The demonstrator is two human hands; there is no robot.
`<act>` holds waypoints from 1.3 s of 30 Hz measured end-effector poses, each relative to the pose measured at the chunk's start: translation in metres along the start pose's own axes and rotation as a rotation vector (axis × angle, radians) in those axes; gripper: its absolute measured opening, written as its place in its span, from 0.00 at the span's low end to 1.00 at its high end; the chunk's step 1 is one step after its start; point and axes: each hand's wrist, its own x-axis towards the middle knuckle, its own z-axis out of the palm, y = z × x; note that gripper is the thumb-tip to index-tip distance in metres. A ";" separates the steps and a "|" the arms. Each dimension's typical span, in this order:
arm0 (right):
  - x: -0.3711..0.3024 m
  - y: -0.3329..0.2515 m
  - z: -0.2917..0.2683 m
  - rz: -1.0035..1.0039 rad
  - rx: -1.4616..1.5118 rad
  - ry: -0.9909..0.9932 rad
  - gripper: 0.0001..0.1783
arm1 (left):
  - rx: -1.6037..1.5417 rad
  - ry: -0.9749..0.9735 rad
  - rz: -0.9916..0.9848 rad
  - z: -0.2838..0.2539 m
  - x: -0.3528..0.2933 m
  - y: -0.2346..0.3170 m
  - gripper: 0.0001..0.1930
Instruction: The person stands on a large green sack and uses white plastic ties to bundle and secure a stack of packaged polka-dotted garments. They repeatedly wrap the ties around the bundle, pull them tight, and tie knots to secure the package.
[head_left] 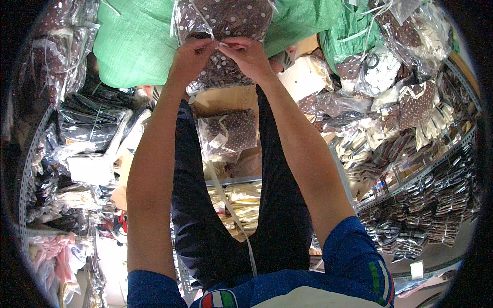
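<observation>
A bundle of brown polka-dot fabric [231, 18] in clear plastic lies at the top middle, with a white tie strip [203, 18] running across it. Over the bundle, my left hand [194, 57] pinches the strip with thumb and fingertips. My right hand [248, 57] faces it closely, its thumb and fingers closed on the strip too. The fingertips of both hands nearly meet, and a small white piece shows between them. Exactly how the strip is looped there is too small to tell. Green woven sacking [134, 43] spreads beside and behind the bundle.
Between my legs lies a smaller bagged polka-dot piece [228, 134], and a loose white strip [228, 205] trails toward me. Metal shelves on the right hold packed garments [421, 205]. Dark bagged clothes [90, 123] are piled on the left. More plastic-wrapped pieces [418, 105] fill the upper right.
</observation>
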 end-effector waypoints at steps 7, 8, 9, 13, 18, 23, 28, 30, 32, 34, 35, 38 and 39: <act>0.006 0.008 -0.015 -0.050 0.144 0.034 0.10 | -0.427 0.088 -0.016 0.005 -0.010 -0.009 0.11; 0.006 0.012 -0.017 -0.055 0.111 0.058 0.10 | -0.391 0.062 -0.068 0.003 -0.013 -0.006 0.10; 0.006 0.016 -0.017 -0.060 0.079 0.082 0.10 | -0.355 0.035 -0.119 0.000 -0.018 -0.004 0.10; 0.006 0.031 -0.013 -0.073 0.130 0.146 0.10 | 0.090 0.091 0.174 -0.014 -0.020 -0.015 0.07; 0.006 0.016 0.014 0.051 0.683 0.393 0.08 | 0.643 0.334 0.406 -0.019 -0.021 0.013 0.06; 0.002 0.006 0.012 -0.015 0.324 0.201 0.10 | 0.385 0.398 0.436 -0.016 -0.009 0.015 0.06; 0.012 -0.001 -0.008 -0.230 -0.217 -0.104 0.12 | 0.041 0.143 0.340 -0.004 -0.004 0.023 0.08; 0.012 -0.003 -0.012 -0.225 -0.129 -0.167 0.13 | 0.044 0.136 0.360 -0.005 0.001 0.023 0.08; 0.013 -0.009 -0.016 -0.203 -0.163 -0.198 0.13 | 0.082 0.087 0.329 -0.009 0.005 0.026 0.08; 0.012 -0.016 -0.019 -0.165 -0.318 -0.198 0.15 | 0.040 0.010 0.131 -0.017 0.002 0.032 0.08; 0.009 -0.020 -0.021 -0.093 -0.286 -0.176 0.16 | 0.016 -0.022 0.041 -0.020 0.001 0.039 0.08; 0.005 -0.016 -0.009 0.021 -0.138 -0.106 0.18 | 0.230 0.460 0.188 -0.050 0.004 -0.005 0.09; 0.001 -0.006 -0.008 0.000 -0.085 -0.044 0.18 | 0.695 0.660 0.199 -0.061 0.004 0.003 0.08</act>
